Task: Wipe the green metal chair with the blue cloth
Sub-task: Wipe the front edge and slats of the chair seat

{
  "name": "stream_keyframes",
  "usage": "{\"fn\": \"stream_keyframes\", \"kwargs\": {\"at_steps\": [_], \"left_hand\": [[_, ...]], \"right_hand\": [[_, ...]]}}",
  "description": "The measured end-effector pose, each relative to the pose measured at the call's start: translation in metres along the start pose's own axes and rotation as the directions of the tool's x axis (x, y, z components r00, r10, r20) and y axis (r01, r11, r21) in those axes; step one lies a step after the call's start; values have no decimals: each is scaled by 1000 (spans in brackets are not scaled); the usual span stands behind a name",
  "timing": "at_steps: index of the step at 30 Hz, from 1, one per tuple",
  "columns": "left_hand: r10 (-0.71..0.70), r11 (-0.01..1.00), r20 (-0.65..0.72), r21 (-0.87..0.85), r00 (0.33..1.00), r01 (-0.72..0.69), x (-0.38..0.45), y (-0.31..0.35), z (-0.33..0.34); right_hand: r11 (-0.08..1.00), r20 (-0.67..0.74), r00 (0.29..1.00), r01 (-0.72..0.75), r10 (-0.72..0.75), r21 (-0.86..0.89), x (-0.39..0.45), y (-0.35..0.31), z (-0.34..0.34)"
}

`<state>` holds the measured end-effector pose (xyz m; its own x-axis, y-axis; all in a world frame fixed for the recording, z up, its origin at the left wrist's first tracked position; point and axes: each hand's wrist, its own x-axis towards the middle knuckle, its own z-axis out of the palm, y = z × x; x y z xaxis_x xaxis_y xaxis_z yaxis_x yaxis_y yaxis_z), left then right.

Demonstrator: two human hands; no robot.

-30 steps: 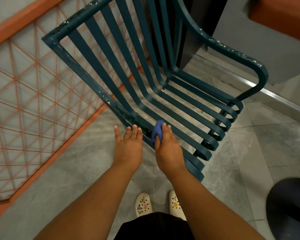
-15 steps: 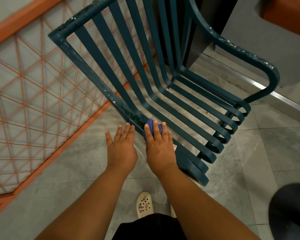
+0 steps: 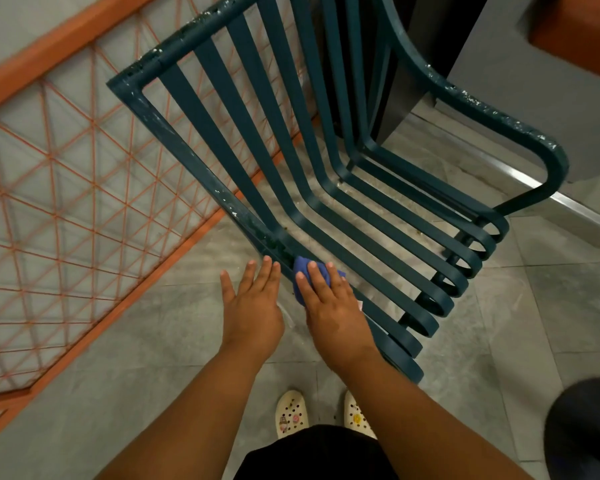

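The right hand (image 3: 333, 306), fingers flat, presses the crumpled blue cloth (image 3: 302, 271) against the slatted green metal chair (image 3: 378, 216), having slid back along its side rail; the left hand (image 3: 252, 303) still hovers spread, holding nothing.

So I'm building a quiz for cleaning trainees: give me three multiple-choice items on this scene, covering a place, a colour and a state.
1. Where is the blue cloth?
A. on the seat's left edge
B. on the armrest
C. on the floor

2. What colour is the lattice railing?
A. white
B. orange
C. black

3. How is the left hand?
A. gripping the cloth
B. clenched in a fist
C. open, fingers straight

Answers:
1 A, the right hand presses it onto the green metal chair there.
2 B, its frame and mesh are orange.
3 C, it holds nothing.
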<state>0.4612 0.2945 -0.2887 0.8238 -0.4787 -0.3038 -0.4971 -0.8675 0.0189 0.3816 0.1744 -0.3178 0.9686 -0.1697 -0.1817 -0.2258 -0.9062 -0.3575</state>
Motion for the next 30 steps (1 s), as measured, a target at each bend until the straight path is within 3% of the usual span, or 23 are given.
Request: {"fn": "stream_keyframes", "kwargs": {"at_steps": [2,5,6,9,11,14,17,23,26,30], "left_hand": [[-9,1000,6,0,1000,9,-1,-4,2],[-19,1000,9,-19,1000,19,-4,-7,3],[-21,1000,9,-22,1000,22,-5,-6,3],[-30,999,6,-14,1000,30,-6,0,4],[-30,1000,11,10,999,30,-7,3,4],[-33,999,21,25,999,32,-8,2,3],[-51,999,29,17,998,51,-9,2,3],[-57,998,16,-6,998,57,-14,15,3],[-52,999,30,-4,998,52,-15,18,2],[-48,998,19,-31,999,49,-16,23,2]], "right_hand": [[998,-26,997,-69,70,13,-8,10,-3],[961,52,964,-263,259,89,10,9,-12],[961,63,962,-268,265,59,16,4,-12],[999,22,999,-40,40,-6,9,-7,-11],[1000,44,999,31,-31,2,-7,1,-2],[996,2,996,-91,91,16,-15,16,-10],[964,65,965,-257,253,62,4,13,-17],[996,3,999,51,-51,-78,-22,12,-4],[993,-22,999,24,-27,-113,-68,37,-4],[987,45,987,-151,153,-54,-93,46,-3]]}}
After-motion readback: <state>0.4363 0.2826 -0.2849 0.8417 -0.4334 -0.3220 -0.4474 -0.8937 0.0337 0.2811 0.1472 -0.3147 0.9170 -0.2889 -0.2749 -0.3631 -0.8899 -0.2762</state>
